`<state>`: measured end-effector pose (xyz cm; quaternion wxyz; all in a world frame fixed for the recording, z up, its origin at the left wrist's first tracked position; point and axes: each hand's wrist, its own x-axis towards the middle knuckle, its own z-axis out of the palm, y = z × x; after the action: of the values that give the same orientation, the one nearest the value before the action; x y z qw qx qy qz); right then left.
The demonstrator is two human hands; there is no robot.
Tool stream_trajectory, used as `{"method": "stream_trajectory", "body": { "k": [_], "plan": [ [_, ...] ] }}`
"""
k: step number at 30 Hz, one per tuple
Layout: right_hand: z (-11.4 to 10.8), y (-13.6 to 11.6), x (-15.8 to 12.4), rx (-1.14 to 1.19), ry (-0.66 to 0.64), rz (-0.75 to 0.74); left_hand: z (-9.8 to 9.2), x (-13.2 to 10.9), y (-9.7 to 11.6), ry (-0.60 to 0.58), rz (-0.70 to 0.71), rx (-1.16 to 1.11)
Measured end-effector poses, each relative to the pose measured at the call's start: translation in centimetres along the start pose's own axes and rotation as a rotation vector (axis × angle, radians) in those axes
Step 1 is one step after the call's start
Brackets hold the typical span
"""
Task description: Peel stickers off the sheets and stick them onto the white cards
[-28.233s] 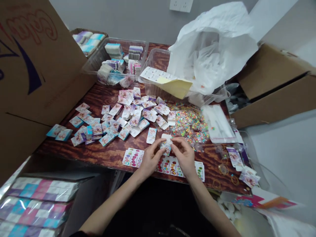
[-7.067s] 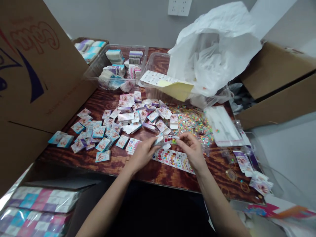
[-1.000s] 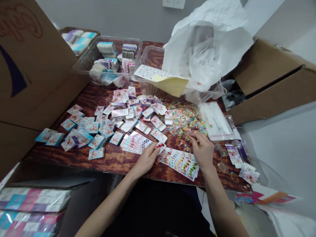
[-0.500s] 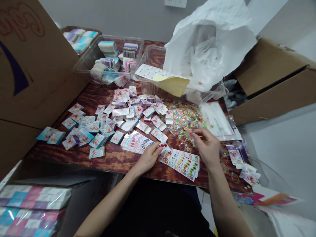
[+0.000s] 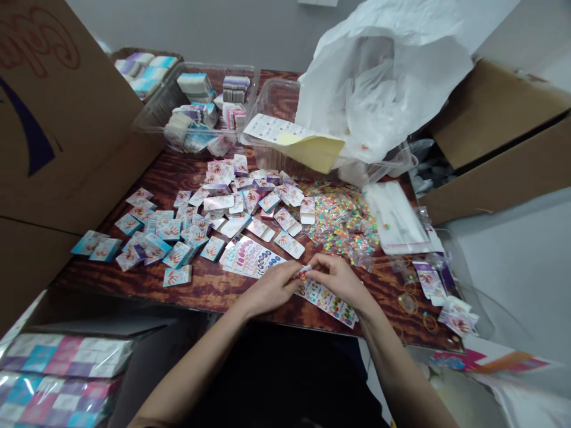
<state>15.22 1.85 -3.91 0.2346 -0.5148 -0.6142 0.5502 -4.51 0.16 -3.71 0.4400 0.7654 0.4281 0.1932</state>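
**A tight pinch amid the clutter**

The left hand [image 5: 270,288] and right hand [image 5: 341,279] curl nearly closed and meet near the front edge of the wooden worktop [image 5: 209,292], their fingertips together on a small white-and-red strip [image 5: 303,271]. The fingers hide most of it, and its markings are too small to make out. A nail sticker sheet [image 5: 328,304] lies under the right hand, partly covered by it, and a second nail sticker sheet [image 5: 250,258] sits just beside the left hand. Printed cards [image 5: 178,220] spread across the left of the worktop, and clear bags of bright confetti-like pieces [image 5: 343,223] lie beyond the hands. Toward the back edge, a clear plastic tub [image 5: 279,98] is partly hidden by a white plastic bag [image 5: 383,89] and a yellow-backed sheet [image 5: 294,139]. A cardboard box flap [image 5: 66,131] cuts off the worktop's back left corner. Rubber bands [image 5: 408,304] lie near the right edge.
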Motion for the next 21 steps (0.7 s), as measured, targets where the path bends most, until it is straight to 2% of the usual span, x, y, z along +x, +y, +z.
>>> {"method": "stream_trajectory", "body": {
  "k": [2, 5, 7, 10, 13, 16, 18, 19, 21],
  "plan": [
    [-0.7, 0.2, -0.2, 0.117, 0.081, 0.023, -0.9, 0.3, -0.7, 0.075, 0.080, 0.142],
    [-1.2, 0.1, -0.5, 0.234, 0.181, 0.032, -1.6, 1.7, -2.4, 0.243, 0.093, 0.454],
    [-1.0, 0.1, -0.6, 0.282, 0.153, 0.039, -1.8, 3.1, -3.6, 0.274, 0.093, 0.592],
    [-0.4, 0.1, -0.5, 0.326, 0.088, 0.027, -2.1, 4.6, -4.7, 0.257, 0.119, 0.647],
    [-0.3, 0.3, -0.4, 0.339, 0.161, -0.004, -2.6, 4.8, -4.5, 0.263, 0.145, 0.568],
    [-0.9, 0.2, -0.3, 0.298, 0.386, -0.084, -3.2, 3.7, -3.4, 0.230, 0.109, 0.351],
    [-1.3, -0.1, -0.3, 0.229, 0.479, -0.143, -3.3, 2.7, -2.5, 0.170, 0.071, 0.162],
    [-1.4, -0.3, -0.3, 0.186, 0.471, -0.163, -3.3, 2.1, -2.2, 0.147, 0.049, 0.066],
    [-1.5, -0.8, -0.4, 0.117, 0.348, -0.165, -3.1, 1.2, -1.7, 0.120, -0.010, -0.108]
  ]
}}
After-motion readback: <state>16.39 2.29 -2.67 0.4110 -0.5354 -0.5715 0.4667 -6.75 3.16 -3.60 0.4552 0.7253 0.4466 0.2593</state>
